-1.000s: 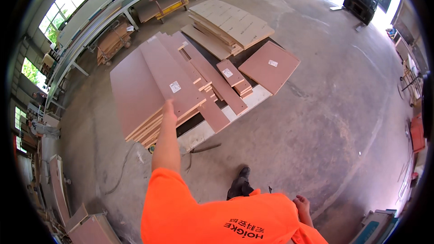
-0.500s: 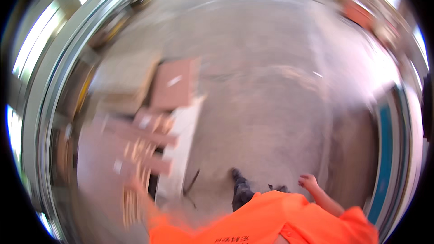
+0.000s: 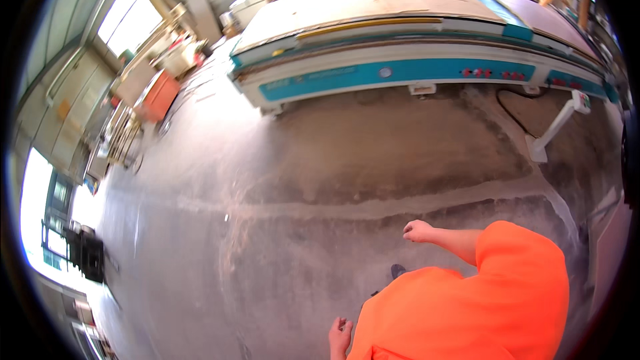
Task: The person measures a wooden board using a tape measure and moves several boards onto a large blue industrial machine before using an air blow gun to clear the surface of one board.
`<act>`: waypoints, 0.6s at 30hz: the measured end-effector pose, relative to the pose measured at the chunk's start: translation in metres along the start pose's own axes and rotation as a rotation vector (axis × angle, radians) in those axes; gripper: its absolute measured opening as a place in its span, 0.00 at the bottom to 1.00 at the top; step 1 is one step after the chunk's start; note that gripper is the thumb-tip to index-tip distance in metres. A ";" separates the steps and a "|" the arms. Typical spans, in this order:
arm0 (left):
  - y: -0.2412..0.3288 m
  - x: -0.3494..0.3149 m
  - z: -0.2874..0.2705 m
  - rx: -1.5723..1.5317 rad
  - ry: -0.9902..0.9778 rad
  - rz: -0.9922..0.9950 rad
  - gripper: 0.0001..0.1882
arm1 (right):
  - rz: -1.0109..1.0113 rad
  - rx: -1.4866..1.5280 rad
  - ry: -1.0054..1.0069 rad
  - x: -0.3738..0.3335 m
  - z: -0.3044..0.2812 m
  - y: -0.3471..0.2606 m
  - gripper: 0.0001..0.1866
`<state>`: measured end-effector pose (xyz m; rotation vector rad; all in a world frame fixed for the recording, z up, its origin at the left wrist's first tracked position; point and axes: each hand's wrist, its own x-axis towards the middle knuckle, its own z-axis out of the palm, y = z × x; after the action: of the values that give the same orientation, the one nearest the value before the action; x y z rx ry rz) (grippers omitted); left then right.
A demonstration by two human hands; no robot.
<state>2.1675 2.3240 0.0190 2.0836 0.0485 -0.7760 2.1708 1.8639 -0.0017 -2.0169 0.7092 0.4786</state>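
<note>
My right hand (image 3: pixel 418 231) hangs out in front of my orange shirt, over the bare concrete floor. Its fingers are loosely bent and partly apart, and nothing shows in them. Low in the picture, my left hand (image 3: pixel 340 339) is beside my body, its fingers slightly curled with a gap between them and no object visible. Neither hand touches anything. A dark shoe (image 3: pixel 398 271) shows below my right forearm.
A long machine table (image 3: pixel 373 17) with a teal front panel and wooden boards spans the far side. A white control post (image 3: pixel 557 127) stands at right, trailing a black cable. An orange bin (image 3: pixel 157 97) is far left, and a dark forklift-like vehicle (image 3: pixel 83 250) stands at left.
My view has swung right, away from the stacked brown boards and pallet toward the long teal machine. My left arm, earlier stretched out over the boards, is now at my side.
</note>
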 end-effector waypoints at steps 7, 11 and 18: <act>0.078 0.172 -0.020 0.274 -0.052 0.204 0.23 | 0.195 0.361 0.330 0.051 -0.083 0.052 0.19; 0.070 0.314 -0.019 0.476 -0.099 0.250 0.25 | 0.249 0.405 0.364 0.072 -0.089 0.079 0.19; 0.344 0.473 0.077 0.674 -0.300 0.420 0.30 | 0.543 0.586 0.466 0.092 -0.152 0.086 0.16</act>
<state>2.6146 1.9409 -0.0175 2.4342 -0.8976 -0.9068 2.1930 1.6709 -0.0330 -1.3666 1.5063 0.0678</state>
